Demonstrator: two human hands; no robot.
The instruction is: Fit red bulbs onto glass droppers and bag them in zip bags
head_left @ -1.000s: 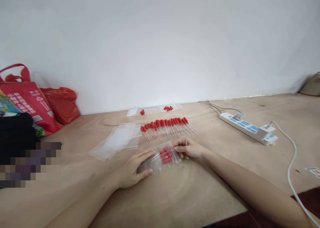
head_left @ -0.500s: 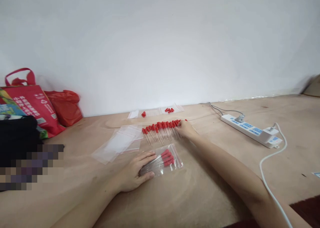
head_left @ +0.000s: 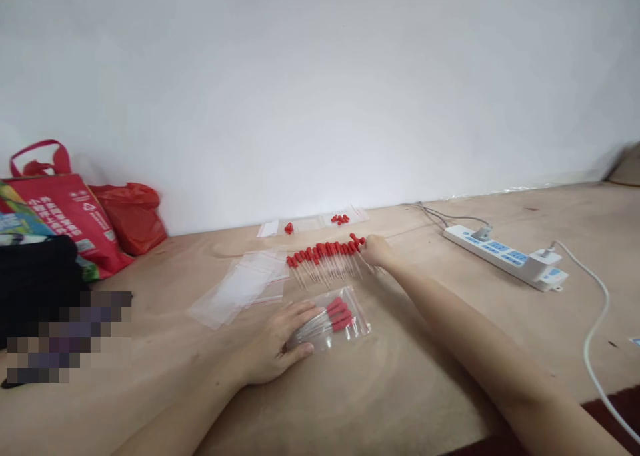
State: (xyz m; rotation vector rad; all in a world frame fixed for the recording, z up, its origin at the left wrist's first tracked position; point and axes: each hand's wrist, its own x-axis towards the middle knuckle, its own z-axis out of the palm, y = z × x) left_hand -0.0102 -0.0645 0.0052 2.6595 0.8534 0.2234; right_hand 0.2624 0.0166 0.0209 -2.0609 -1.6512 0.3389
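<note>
My left hand (head_left: 280,339) lies on the wooden surface with its fingers stretched out. Its fingers and thumb rest on the left end of a clear zip bag (head_left: 326,341), which holds several droppers with red bulbs (head_left: 340,315). Beyond the bag, several loose droppers (head_left: 327,251) form a row, red bulbs away from me and clear stems toward me. At the row's right end, my right hand (head_left: 377,252) is closed in a pinch on a dropper (head_left: 361,242). The fingertips are partly hidden from me.
Flat clear zip bags (head_left: 235,289) lie left of the row. Against the wall are more bags (head_left: 305,225) with small red bulbs (head_left: 340,219). A power strip (head_left: 500,257) with a white cable (head_left: 593,336) lies right. Red bags (head_left: 133,216) and black cloth (head_left: 40,276) stand left.
My right hand has shifted slightly right, and bulbs at the row's right end now stick out askew. My left hand stays on the bag. The view has moved a little, and the white cable lies farther right.
</note>
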